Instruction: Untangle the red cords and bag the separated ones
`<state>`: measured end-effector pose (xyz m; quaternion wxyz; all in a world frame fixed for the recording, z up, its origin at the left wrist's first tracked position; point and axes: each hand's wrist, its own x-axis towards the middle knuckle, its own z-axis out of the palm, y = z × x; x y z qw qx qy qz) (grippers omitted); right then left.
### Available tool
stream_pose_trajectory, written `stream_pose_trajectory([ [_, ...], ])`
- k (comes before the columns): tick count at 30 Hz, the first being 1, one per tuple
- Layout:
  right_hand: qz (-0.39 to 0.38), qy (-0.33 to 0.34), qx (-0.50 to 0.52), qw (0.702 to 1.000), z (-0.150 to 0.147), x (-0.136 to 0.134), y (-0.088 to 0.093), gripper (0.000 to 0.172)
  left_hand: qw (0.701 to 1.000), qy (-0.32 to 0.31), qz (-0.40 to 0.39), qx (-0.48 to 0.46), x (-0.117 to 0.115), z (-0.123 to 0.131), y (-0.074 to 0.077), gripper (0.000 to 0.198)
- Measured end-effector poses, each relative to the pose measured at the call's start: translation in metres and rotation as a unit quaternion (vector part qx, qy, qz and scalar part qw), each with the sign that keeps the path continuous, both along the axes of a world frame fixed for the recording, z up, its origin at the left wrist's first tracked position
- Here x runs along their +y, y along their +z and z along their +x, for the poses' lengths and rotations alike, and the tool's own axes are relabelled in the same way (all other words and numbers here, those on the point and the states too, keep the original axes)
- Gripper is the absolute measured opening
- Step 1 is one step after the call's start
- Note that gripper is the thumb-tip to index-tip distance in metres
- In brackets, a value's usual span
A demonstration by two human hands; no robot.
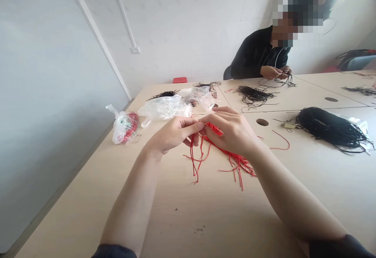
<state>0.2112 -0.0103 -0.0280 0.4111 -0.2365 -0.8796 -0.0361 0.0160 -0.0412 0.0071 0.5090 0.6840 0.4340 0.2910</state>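
Observation:
My left hand [182,132] is closed in a pinch on a thin red cord [192,158], whose knotted strands dangle below my fingers toward the table. Close against it, my right hand [229,129] meets the left at the fingertips; its thumb and forefinger pinch the same cord. The exact spot between the fingertips is too small to make out. Beneath and behind my right hand lies a bundle of red cords [235,158], partly hidden by that hand, with loose ends spread toward me.
Clear plastic bags [167,107] lie beyond my hands, and a tied bag with red contents [126,127] stands left. Black cord bundles [329,129] lie right and farther back [252,95]. A table hole [262,122] is beside a loose red cord [283,142]. Across sits a person [255,54] handling black cords.

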Motion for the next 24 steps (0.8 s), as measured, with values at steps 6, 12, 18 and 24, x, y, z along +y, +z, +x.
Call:
stream_pose_trajectory([
  [6, -0.185, 0.049, 0.038, 0.981, 0.0, -0.009, 0.003, 0.016, 0.998, 0.022, 0.039, -0.031, -0.001, 0.004, -0.001, 0.028],
  [12, -0.176, -0.046, 0.013, 0.983, -0.003, 0.001, -0.001, 0.034, 0.968, 0.105, 0.018, -0.228, -0.003, 0.009, 0.003, 0.024],
  [18, -0.278, -0.118, -0.14, 0.943, 0.023, 0.031, -0.014, 0.029, 0.858, 0.279, -0.028, -0.431, 0.006, -0.003, 0.014, 0.026],
  [24, -0.303, -0.282, -0.266, 0.871, 0.063, 0.065, -0.03, 0.034, 0.899, 0.196, -0.026, -0.391, 0.005, -0.021, 0.017, 0.026],
])
